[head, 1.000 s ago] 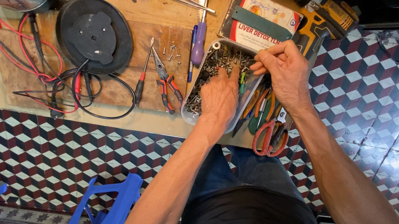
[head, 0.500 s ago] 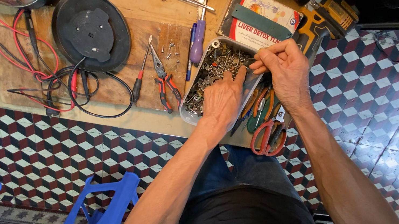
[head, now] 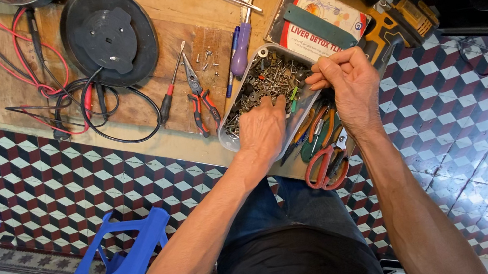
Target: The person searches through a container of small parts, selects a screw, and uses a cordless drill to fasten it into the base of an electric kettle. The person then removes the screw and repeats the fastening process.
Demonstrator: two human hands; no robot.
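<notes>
A: What is held over the clear plastic tray (head: 233, 113) of screws (head: 261, 80)?

B: The left hand (head: 263, 130) is laid palm-down on the near end of the tray, its fingers spread and dug into the heap; no single screw can be seen gripped. The right hand (head: 348, 82) is raised just beside the tray's far edge, fingertips pinched together as though something small were held, but what is pinched cannot be told.

A: What is different from a second ago?

B: Very little. The left hand is kept in the same spot in the tray, and the right hand is kept lifted with the same pinch. The sorting through the screws seems to be carried on, with nothing yet set aside.

A: What else is placed around the tray?

B: Red-handled pliers (head: 202, 101) and a purple-handled screwdriver (head: 241, 57) are laid just beyond its left side; red-handled scissors (head: 323, 166) lie near its lower right corner. A black round disc (head: 107, 34) is set well to the left.
</notes>
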